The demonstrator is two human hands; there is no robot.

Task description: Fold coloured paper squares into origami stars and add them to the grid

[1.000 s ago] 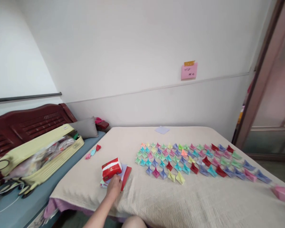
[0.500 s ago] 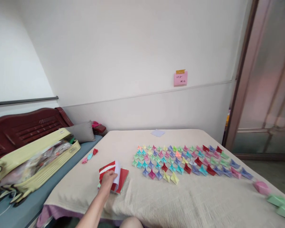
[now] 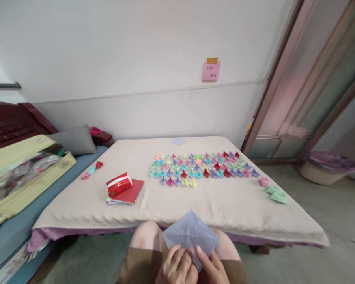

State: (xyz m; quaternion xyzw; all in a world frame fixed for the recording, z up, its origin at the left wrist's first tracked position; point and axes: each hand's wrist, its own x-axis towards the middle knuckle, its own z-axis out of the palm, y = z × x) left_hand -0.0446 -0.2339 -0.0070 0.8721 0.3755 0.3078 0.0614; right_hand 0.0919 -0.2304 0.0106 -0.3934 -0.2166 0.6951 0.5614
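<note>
Over my knees lies a square sheet of pale lavender origami paper, one corner pointing away from me. My left hand holds its near left part with bent fingers. At the near right part, my right hand grips it, a fingertip resting on the sheet. Faint creases show on the paper; the palms' undersides are hidden. On the table to the left sits a stack of coloured paper, red sheet on top, with a red and white packet across it.
Rows of small folded paper shapes cover the table's middle. Green and pink folded pieces are at its right edge, three small pieces at left. Another lavender sheet lies by the wall. A lined bin stands right.
One hand was drawing a lavender sheet from the stack beneath the red packet. Now that hand has left the stack, and both hands hold a lavender sheet over the lap. The view has shifted right and down.
</note>
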